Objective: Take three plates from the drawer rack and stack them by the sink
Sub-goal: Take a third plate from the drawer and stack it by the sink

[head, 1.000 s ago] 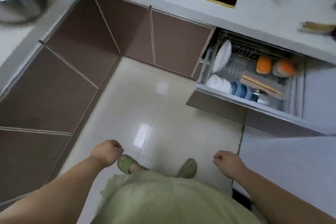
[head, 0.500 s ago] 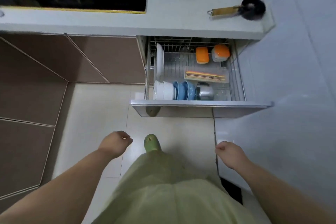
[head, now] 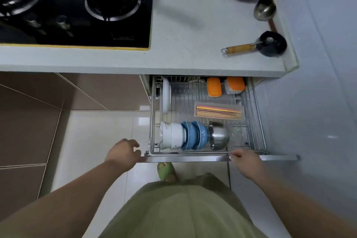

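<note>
- Two hands sit at the drawer rack's (head: 202, 152) near rail: our left hand (head: 123, 153), fingers loosely curled, holds nothing; our right hand (head: 244, 157) pinches the rail, likely to steady it.
- Plates (head: 166, 95) stand on edge, far left (slotted upright, untouched).

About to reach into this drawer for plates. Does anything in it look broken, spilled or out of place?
Nothing stands out. Plates stand on edge at the rack's left, and bowls sit nested on their sides along the front.
</note>
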